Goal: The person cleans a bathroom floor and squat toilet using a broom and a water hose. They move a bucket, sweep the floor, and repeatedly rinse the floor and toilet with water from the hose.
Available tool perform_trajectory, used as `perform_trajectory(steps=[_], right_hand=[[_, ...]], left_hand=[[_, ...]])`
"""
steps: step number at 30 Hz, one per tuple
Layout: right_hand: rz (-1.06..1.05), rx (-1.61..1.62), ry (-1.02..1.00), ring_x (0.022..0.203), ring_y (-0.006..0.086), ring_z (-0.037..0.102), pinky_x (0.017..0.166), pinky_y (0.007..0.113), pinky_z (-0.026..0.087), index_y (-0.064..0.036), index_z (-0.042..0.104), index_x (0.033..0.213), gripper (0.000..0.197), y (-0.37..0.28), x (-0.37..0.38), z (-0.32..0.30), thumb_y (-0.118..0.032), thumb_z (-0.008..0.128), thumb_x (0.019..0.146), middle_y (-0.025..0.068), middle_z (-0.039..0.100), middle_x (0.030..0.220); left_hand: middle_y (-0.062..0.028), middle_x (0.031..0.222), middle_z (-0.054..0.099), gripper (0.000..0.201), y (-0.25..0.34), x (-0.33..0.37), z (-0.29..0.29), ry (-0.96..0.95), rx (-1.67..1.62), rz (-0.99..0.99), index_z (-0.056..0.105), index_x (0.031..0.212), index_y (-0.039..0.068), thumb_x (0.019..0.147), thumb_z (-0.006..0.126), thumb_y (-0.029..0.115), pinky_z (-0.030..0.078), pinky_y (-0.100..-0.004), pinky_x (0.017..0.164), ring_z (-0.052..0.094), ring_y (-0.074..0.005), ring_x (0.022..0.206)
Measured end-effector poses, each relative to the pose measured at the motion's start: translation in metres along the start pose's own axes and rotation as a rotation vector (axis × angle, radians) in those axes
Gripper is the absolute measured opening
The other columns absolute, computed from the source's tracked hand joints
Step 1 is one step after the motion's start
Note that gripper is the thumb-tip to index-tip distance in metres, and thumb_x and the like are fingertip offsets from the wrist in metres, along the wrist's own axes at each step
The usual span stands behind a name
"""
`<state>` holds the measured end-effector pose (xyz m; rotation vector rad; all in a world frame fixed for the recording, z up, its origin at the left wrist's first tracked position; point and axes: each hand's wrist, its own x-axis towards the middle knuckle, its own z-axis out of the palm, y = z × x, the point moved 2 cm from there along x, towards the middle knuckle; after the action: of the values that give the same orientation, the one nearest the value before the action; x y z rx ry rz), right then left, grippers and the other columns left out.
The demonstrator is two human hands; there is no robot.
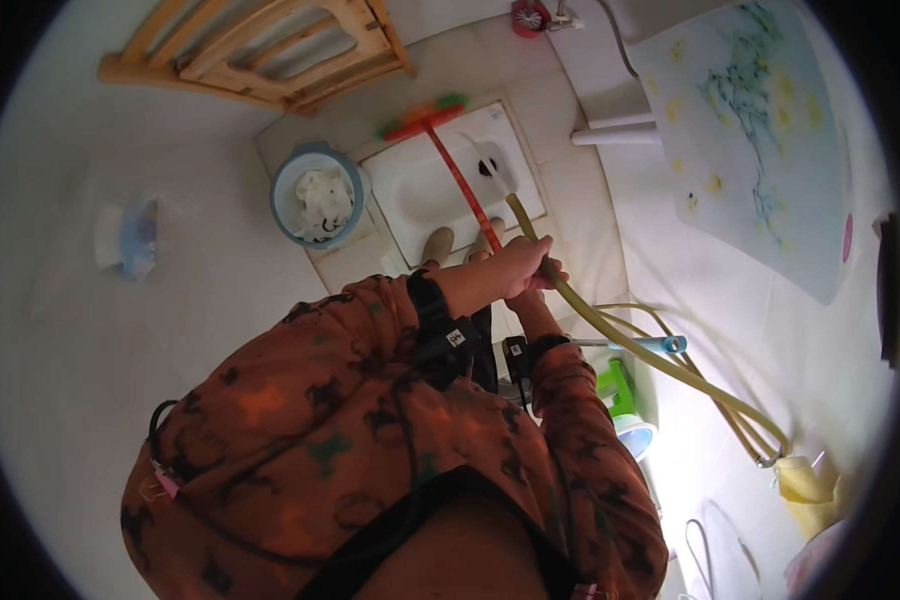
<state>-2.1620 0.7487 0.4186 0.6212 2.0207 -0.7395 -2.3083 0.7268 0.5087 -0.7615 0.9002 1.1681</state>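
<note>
My left hand (520,262) is closed round a yellowish hose (610,328), whose end points at the white squat toilet (402,212). Water streams from it toward the dark drain hole (487,167). Just below, partly hidden by the left, my right hand (526,298) lies in line with the red handle of a long-handled scrub brush (460,183) and appears closed on it; the grip itself is covered. The brush's red head with green bristles, blurred, lies across the toilet's far left edge. My shoes (437,245) are at the toilet's near edge.
Left of the toilet stands a blue basin (280,195) with white cloth-like contents. A wooden rack (280,50) is at the far left wall. Hose loops hang on the right, near a blue-handled pole (660,344), a green stool (618,388) and a patterned panel (760,150).
</note>
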Motion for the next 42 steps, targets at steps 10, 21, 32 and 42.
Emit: perform_trajectory(steps=[10,21,32,42], right_hand=[[0.445,0.3,-0.004,0.084,0.0443,0.051,0.075,0.049,0.039,0.002,0.046,0.092,0.045,0.034,-0.12,0.025,-0.041,0.038,0.082,0.0301,0.054,0.082],[0.46,0.518,0.099,0.081,0.0384,0.056,0.071,0.045,0.046,0.0046,0.052,0.088,0.046,0.055,-0.021,0.07,-0.04,0.042,0.081,0.0259,0.056,0.081],[0.57,0.926,0.09,0.037,0.0224,0.049,0.035,0.034,0.041,-0.0006,0.044,0.075,0.041,0.061,-0.17,0.129,-0.039,0.034,0.085,0.0091,0.046,0.05],[0.626,0.88,0.076,0.073,0.0375,0.056,0.061,0.042,0.046,0.0037,0.053,0.076,0.044,0.019,-0.124,0.182,-0.038,0.039,0.083,0.024,0.056,0.075]], left_hand=[[-0.0114,0.08,0.053,0.024,-0.015,-0.02,0.007,0.032,0.088,0.003,0.039,0.089,0.0,0.087,0.04,0.023,0.05,-0.0409,0.071,0.059,-0.03,0.078],[-0.0079,0.076,0.054,0.023,-0.04,0.035,0.016,-0.095,0.163,-0.129,0.042,0.087,0.001,0.088,0.038,0.024,0.05,-0.0344,0.069,0.058,-0.0262,0.079],[-0.0089,0.076,0.055,0.023,-0.044,0.028,0.01,-0.061,0.27,-0.188,0.047,0.08,0.001,0.087,0.037,0.021,0.05,-0.034,0.07,0.058,-0.0242,0.078],[-0.0073,0.076,0.053,0.017,-0.07,0.045,0.004,-0.044,0.35,-0.275,0.044,0.076,0.004,0.084,0.038,0.018,0.051,-0.034,0.066,0.058,-0.0218,0.079]])
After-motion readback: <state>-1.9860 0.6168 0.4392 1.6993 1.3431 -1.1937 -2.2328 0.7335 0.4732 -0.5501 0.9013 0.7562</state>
